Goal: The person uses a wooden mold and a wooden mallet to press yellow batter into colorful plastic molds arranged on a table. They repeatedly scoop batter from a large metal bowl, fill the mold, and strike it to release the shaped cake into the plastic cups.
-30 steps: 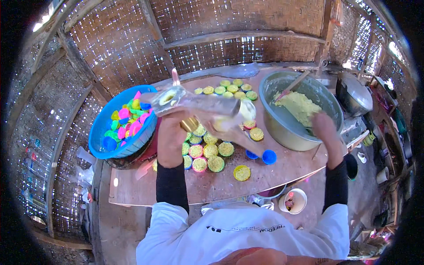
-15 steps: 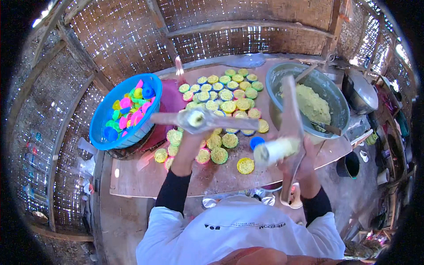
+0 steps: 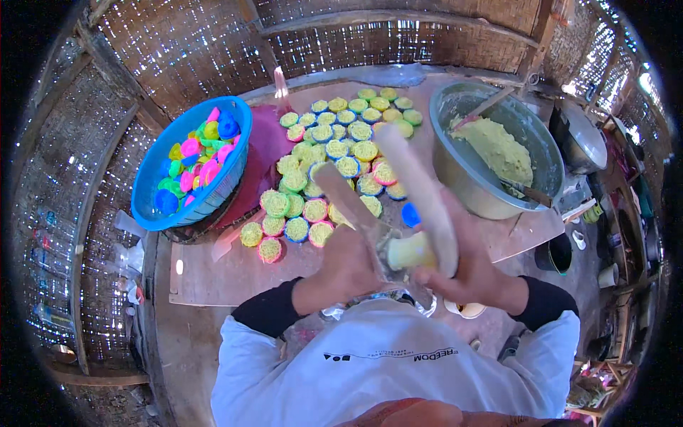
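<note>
In front of my chest, I hold the two parts of a wooden hand press. My left hand (image 3: 345, 269) wraps round one wooden press bar (image 3: 350, 199), which slants up and away. The other, paler wooden press bar (image 3: 421, 186) is in the grip of my right hand (image 3: 473, 267), its thumb at the near side. A short pale yellow cylinder (image 3: 411, 251) lies between the bars, its left end against the left part. Whether it has entered that part is hidden. Behind my hands, many small coloured cups filled with yellow-green dough strands (image 3: 336, 149) cover the table (image 3: 228, 274).
At the left, a blue basket (image 3: 142, 206) holds small bright plastic cups. A large grey-green basin (image 3: 455, 181) on the right contains yellow-green dough (image 3: 491, 146) and a stick. One blue cup (image 3: 410, 214) stands by my right hand. Farther right is a lidded pot (image 3: 583, 135).
The two press parts, apart before, have come together in front of me. Both bars have swung to slant upward, and the pale cylinder has moved left toward the left part.
</note>
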### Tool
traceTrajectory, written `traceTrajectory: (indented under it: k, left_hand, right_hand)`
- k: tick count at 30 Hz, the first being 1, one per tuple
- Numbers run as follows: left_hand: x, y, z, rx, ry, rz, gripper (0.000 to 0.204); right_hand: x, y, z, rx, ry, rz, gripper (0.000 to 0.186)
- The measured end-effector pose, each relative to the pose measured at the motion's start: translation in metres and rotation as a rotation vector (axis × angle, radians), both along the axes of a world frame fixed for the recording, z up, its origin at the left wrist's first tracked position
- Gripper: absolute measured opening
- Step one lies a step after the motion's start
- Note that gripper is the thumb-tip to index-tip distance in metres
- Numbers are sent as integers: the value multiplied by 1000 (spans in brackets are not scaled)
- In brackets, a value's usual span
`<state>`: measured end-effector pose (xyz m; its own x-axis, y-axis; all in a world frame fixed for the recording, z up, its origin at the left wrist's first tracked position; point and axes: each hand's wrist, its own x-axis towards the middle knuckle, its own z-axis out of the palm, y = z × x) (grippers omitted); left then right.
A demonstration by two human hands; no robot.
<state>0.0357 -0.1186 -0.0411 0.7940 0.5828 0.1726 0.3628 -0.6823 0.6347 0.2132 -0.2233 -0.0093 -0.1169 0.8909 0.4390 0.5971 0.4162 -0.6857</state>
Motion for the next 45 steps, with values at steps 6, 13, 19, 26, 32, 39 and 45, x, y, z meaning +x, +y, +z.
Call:
traceTrajectory:
  k: [6,13,19,26,32,39,45]
  left_hand:
    - [11,-18,-70,-209,-82,35,68]
    - [49,51,-31,-173,-102,-247,68]
    - [63,107,-8,-1099,-1173,-743,64]
    - [75,112,-61,-1457,-1386,-899,39]
    - [65,110,-89,-1554,-1369,-684,29]
    - [58,118,-118,-1652,-1464,-884,37]
    - [46,121,-118,-1667,-1503,-780,40]
  right_hand:
    - [-10,-10,-47,-126,-11,-40,87]
    - [67,-24,-59,-1187,953,11,79]
    - [84,-20,-28,-1136,798,168,75]
    - [89,2,-39,-1304,687,53,71]
    - [90,11,-64,-1322,357,-79,73]
    - [70,20,-61,-1260,209,-119,76]
    - [59,28,-58,-1226,131,-123,75]
